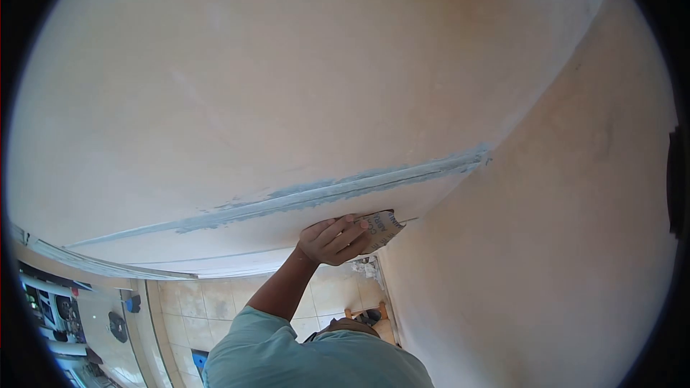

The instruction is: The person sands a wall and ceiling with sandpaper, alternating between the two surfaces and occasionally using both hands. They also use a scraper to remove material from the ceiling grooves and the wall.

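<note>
My left hand [334,240] reaches up from the left sleeve and presses a piece of sandpaper [381,230] against the pale wall [280,86]. Its fingers lie over the sheet, whose brown printed backing faces me and whose right edge looks torn. Just above the hand, a ridge with grey-blue filler [338,190] runs slantwise across the wall, rising to the right-hand corner. Fingertips and sheet are below this ridge, close to the corner. My right hand is out of view.
A second wall [539,244] meets the first at the right. Below are floor tiles [215,302], and a foot in a dark sandal [368,315] on something wooden. Shelves with assorted items [54,316] stand at the lower left, near a blue object [200,359].
</note>
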Motion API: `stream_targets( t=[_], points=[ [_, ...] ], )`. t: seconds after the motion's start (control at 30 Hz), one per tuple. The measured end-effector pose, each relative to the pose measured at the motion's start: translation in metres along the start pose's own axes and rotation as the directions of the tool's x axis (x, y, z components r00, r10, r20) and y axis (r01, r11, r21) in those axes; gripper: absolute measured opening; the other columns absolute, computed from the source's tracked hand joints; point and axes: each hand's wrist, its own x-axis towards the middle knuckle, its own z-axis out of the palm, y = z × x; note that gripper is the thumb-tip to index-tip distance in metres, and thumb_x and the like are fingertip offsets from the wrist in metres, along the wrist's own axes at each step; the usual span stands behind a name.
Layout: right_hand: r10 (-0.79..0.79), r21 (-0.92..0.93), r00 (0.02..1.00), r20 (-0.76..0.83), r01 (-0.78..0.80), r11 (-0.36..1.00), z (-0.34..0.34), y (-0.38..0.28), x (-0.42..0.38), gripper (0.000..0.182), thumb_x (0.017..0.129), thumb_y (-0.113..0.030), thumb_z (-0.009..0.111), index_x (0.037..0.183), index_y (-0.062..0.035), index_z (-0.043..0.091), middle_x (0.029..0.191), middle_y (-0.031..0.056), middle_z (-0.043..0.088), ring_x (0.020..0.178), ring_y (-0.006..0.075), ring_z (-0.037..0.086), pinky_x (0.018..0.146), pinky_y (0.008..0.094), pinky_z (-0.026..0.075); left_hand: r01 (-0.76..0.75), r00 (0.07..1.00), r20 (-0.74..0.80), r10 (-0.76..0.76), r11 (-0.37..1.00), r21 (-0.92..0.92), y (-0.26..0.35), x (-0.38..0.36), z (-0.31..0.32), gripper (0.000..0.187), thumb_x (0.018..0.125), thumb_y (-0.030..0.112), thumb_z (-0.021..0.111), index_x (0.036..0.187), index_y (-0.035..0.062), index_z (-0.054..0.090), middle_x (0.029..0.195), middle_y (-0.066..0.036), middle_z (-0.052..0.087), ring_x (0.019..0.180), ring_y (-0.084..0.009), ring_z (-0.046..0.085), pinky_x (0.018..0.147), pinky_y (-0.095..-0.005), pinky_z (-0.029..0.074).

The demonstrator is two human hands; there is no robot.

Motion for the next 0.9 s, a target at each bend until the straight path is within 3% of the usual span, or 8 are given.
stream_targets(
  t=[0.13, 0.33, 0.4, 0.47, 0.7, 0.9],
  points=[
    [0.031, 0.122, 0.998, -0.047, -0.025, 0.992, 0.029, -0.041, 0.01, 0.063, 0.101, -0.059, 0.048, 0.147, -0.016, 0.053, 0.156, 0.0109, 0.048, 0.147, 0.0351, 0.04, 0.118, 0.0642, 0.03, 0.014, 1.0, 0.01, -0.014, 1.0, 0.023, -0.001, 0.001, -0.001, 0.004, 0.087, 0.032, 0.07, 0.088, 0.0326, 0.066, 0.122, 0.009, 0.067, 0.117, -0.0143, 0.062, 0.106, -0.0336, 0.042],
    [0.043, 0.133, 0.998, -0.051, -0.036, 0.99, 0.028, -0.048, 0.012, 0.063, 0.101, -0.059, 0.048, 0.148, -0.017, 0.052, 0.157, 0.01, 0.047, 0.147, 0.0347, 0.04, 0.117, 0.065, 0.03, 0.02, 1.0, -0.007, -0.02, 1.0, 0.006, -0.001, -0.001, -0.002, 0.003, 0.091, 0.034, 0.066, 0.091, 0.0311, 0.066, 0.123, 0.01, 0.068, 0.115, -0.013, 0.064, 0.102, -0.0318, 0.044],
    [0.055, 0.128, 0.997, -0.058, -0.047, 0.991, 0.022, -0.044, 0.011, 0.063, 0.101, -0.059, 0.048, 0.148, -0.0173, 0.052, 0.157, 0.0097, 0.047, 0.147, 0.0346, 0.04, 0.117, 0.0653, 0.03, 0.024, 1.0, -0.017, -0.024, 1.0, 0.002, -0.002, 0.0, -0.002, 0.005, 0.093, 0.035, 0.065, 0.092, 0.0306, 0.066, 0.122, 0.01, 0.068, 0.114, -0.0126, 0.064, 0.101, -0.0309, 0.045],
    [0.069, 0.113, 0.995, -0.069, -0.061, 0.992, 0.013, -0.034, 0.01, 0.063, 0.101, -0.06, 0.048, 0.148, -0.0176, 0.052, 0.157, 0.0094, 0.046, 0.147, 0.0345, 0.039, 0.117, 0.0655, 0.03, 0.027, 0.999, -0.017, -0.027, 1.0, -0.004, -0.002, 0.003, -0.004, 0.013, 0.089, 0.041, 0.073, 0.092, 0.0284, 0.068, 0.125, 0.01, 0.067, 0.117, -0.0103, 0.064, 0.101, -0.028, 0.048],
    [0.11, 0.062, 0.987, -0.118, -0.103, 0.993, -0.025, -0.002, 0.009, 0.064, 0.101, -0.06, 0.048, 0.149, -0.0188, 0.052, 0.158, 0.0084, 0.045, 0.147, 0.0341, 0.039, 0.116, 0.0664, 0.03, 0.065, 0.993, -0.098, -0.071, 0.996, -0.067, -0.003, 0.006, -0.003, 0.015, 0.09, 0.039, 0.072, 0.092, 0.025, 0.068, 0.12, 0.009, 0.069, 0.113, -0.0106, 0.065, 0.097, -0.0283, 0.049],
    [0.112, 0.036, 0.986, -0.126, -0.108, 0.993, -0.052, 0.013, 0.008, 0.064, 0.101, -0.061, 0.048, 0.15, -0.0198, 0.051, 0.159, 0.0076, 0.045, 0.148, 0.0337, 0.039, 0.115, 0.0671, 0.03, 0.056, 0.996, -0.058, -0.064, 0.99, -0.132, -0.002, 0.001, -0.001, 0.014, 0.089, 0.035, 0.072, 0.091, 0.0211, 0.069, 0.119, 0.005, 0.071, 0.11, -0.0137, 0.067, 0.096, -0.031, 0.051]
  ],
)
